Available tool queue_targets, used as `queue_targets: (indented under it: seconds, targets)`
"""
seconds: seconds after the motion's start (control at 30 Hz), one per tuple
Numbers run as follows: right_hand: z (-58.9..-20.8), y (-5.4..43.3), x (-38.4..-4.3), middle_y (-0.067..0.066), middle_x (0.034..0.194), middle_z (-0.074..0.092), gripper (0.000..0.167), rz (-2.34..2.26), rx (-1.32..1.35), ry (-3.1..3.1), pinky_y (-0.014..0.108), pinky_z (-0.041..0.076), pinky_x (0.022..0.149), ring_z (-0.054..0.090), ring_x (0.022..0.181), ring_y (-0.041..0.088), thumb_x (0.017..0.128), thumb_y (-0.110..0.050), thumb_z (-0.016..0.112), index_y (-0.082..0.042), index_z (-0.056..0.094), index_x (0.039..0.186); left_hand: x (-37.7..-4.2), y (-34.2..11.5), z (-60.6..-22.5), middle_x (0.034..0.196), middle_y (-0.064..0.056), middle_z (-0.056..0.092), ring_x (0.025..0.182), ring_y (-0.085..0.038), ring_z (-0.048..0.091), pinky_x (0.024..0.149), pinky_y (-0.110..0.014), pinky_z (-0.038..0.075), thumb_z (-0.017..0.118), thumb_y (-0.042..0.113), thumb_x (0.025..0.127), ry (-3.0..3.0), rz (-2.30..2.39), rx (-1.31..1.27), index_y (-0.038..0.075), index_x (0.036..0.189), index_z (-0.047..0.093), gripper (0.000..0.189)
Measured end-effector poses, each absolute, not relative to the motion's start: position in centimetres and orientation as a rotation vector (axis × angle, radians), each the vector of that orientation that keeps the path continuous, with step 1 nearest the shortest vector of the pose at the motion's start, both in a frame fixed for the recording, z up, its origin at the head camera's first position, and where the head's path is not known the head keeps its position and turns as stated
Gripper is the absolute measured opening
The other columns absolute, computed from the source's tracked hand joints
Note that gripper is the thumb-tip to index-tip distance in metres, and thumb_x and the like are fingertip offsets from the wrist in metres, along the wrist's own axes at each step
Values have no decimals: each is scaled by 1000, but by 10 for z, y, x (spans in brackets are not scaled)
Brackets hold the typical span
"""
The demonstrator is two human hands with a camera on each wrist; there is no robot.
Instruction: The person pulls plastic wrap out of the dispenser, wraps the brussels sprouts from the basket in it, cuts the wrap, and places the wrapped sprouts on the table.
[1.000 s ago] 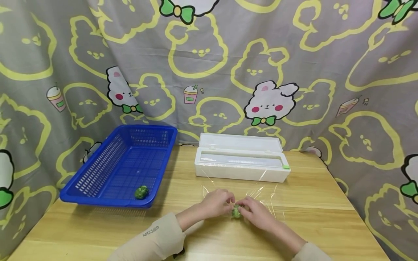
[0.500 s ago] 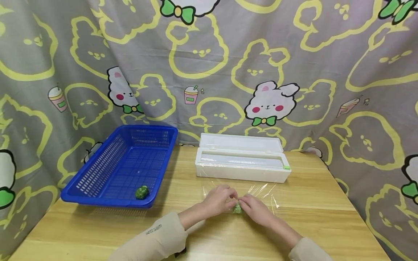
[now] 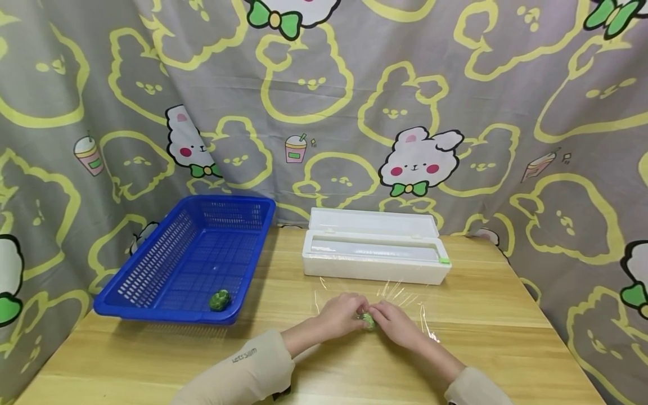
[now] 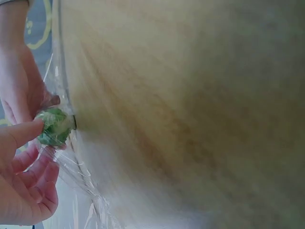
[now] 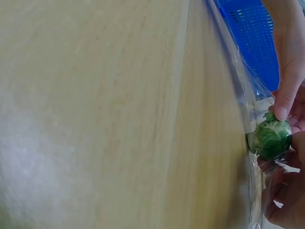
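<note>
A small green Brussels sprout [image 5: 269, 138] with layered leaves lies under clear cling film [image 3: 392, 292], between my two hands. My left hand [image 3: 342, 316] pinches the film and the sprout from the left; its thumb presses on the leaves in both wrist views. From the right, my right hand [image 3: 396, 322] pinches film at the sprout's other side, its fingertips close to the left ones. The film spreads away in shiny creases towards a white dispenser box [image 3: 374, 271]. In the head view the fingers hide much of the sprout.
Behind the hands, the dispenser box has its lid [image 3: 373, 221] raised and a film roll [image 3: 372, 249] inside. On the left stands a blue plastic basket [image 3: 164, 313], with another green sprout [image 3: 220, 300] in its near corner. A patterned curtain [image 3: 324, 101] hangs behind the wooden table [image 3: 506, 337].
Both hands have drawn close together over the sprout, gathering the film around it. The film's creases on the right have pulled inward and bunched. Basket and dispenser box stay put.
</note>
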State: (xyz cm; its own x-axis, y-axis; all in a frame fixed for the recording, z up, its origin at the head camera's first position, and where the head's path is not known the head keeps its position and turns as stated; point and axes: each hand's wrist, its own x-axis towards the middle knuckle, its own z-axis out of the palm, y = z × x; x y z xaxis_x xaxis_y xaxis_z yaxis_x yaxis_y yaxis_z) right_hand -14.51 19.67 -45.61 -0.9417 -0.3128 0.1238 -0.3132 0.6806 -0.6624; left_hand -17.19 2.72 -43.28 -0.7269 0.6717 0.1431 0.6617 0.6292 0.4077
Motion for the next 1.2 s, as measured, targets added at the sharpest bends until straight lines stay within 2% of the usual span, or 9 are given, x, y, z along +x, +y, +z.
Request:
queue_targets:
  seconds: [0.13, 0.27, 0.43, 0.63, 0.83, 1.07, 1.2]
  targets:
    - [-455, 196, -144, 9, 99, 64, 24, 1159, 518, -2820, 39, 47, 81, 59, 93, 26, 93, -16, 50, -1, 64, 104, -174, 28, -434, 84, 2, 64, 75, -5, 56, 63, -14, 43, 75, 20, 73, 2798, 700, 1121, 10, 90, 64, 22]
    - [-454, 194, -143, 4, 96, 62, 24, 1125, 477, -2791, 38, 46, 79, 55, 90, 22, 90, -17, 55, -3, 63, 109, -176, 28, -434, 85, 2, 64, 76, -6, 57, 63, -14, 43, 74, 19, 75, 2776, 708, 1108, 9, 90, 64, 21]
    - [-454, 192, -139, 0, 102, 57, 29, 1051, 434, -2717, 44, 42, 86, 48, 100, 21, 82, -18, 66, -6, 62, 109, -180, 27, -435, 88, 0, 67, 78, -8, 60, 65, -15, 44, 70, 19, 79, 2732, 734, 1053, 8, 94, 65, 19]
    - [-457, 192, -138, -5, 95, 56, 32, 892, 569, -2659, 31, 44, 76, 48, 88, 13, 70, -17, 75, -10, 63, 100, -184, 24, -436, 85, -2, 66, 69, -6, 56, 60, -14, 44, 66, 16, 82, 2707, 762, 1008, 6, 93, 64, 15]
    - [-460, 189, -143, -3, 94, 58, 34, 840, 580, -2652, 35, 45, 77, 51, 89, 15, 66, -14, 78, -9, 64, 96, -187, 23, -437, 83, 0, 66, 70, -6, 56, 62, -15, 44, 64, 15, 84, 2729, 716, 1014, 6, 96, 65, 15]
    - [-459, 187, -148, -2, 92, 57, 33, 813, 540, -2706, 39, 45, 77, 53, 89, 18, 67, -12, 76, -8, 64, 98, -190, 23, -437, 84, 0, 66, 63, -3, 48, 56, -14, 41, 62, 14, 85, 2726, 707, 993, 5, 100, 66, 18]
    - [-458, 186, -149, 0, 92, 58, 34, 790, 520, -2731, 38, 45, 76, 54, 87, 18, 70, -13, 75, -7, 64, 101, -190, 22, -436, 91, -2, 65, 71, -7, 53, 58, -16, 42, 64, 18, 84, 2770, 682, 997, 7, 104, 66, 23]
